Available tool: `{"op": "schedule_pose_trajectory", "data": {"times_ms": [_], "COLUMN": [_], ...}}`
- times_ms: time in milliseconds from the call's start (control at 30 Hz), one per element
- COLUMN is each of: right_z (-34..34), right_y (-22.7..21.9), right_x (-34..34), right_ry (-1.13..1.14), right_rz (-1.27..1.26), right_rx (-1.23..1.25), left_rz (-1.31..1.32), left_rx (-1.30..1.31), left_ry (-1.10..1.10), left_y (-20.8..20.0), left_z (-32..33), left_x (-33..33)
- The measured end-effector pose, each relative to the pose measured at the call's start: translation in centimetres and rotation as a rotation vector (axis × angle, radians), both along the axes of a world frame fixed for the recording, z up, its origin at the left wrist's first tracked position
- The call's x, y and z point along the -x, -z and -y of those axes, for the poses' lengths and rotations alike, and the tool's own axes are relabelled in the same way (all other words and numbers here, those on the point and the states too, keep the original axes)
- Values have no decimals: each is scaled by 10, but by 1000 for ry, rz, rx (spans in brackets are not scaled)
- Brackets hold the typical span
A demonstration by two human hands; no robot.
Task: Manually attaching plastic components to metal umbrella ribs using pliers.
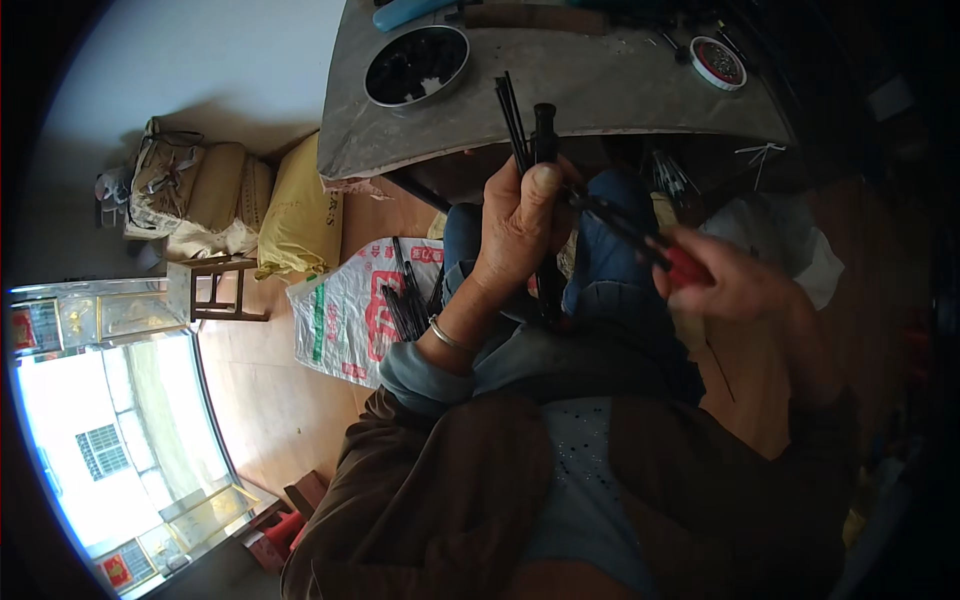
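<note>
The left hand [522, 215], before the table [630, 100], clenches one black tube [545, 132] and roughly three rods [512, 128]; the right hand [735, 280] grips one red-handled tool [687, 267].

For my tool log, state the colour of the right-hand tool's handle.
The handle is red, seen best in the head view.

Blk rod [545, 130] beside thin blk sticks [514, 122], w/ slanted red-handled tool [640, 240] on R.

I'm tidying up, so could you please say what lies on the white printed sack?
Thin dark rods lie on the sack; what the left forearm covers cannot be seen.
</note>
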State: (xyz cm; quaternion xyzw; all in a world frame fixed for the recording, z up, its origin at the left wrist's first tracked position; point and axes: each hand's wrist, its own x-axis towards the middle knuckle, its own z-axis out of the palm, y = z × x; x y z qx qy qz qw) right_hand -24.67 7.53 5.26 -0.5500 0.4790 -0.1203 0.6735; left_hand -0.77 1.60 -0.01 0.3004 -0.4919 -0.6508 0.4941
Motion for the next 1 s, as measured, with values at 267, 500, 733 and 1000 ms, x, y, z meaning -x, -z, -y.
{"op": "schedule_pose_trajectory", "data": {"times_ms": [267, 500, 733, 1000], "right_z": [-19, 6, -6, -21], "right_y": [40, 23, 18, 47], "right_x": [5, 5, -1, -13], "right_ry": [99, -203, 27, 17], "right_rz": [743, 347, 254, 666], "right_rx": [-381, -299, -5, -404], "left_rz": [10, -58, 15, 13], "left_rx": [70, -24, -8, -41], "left_ry": [95, 62, 45, 168], "left_y": [-2, 5, 4, -7], "left_z": [4, 3, 5, 7], "left_x": [2, -2, -6, -2]}}
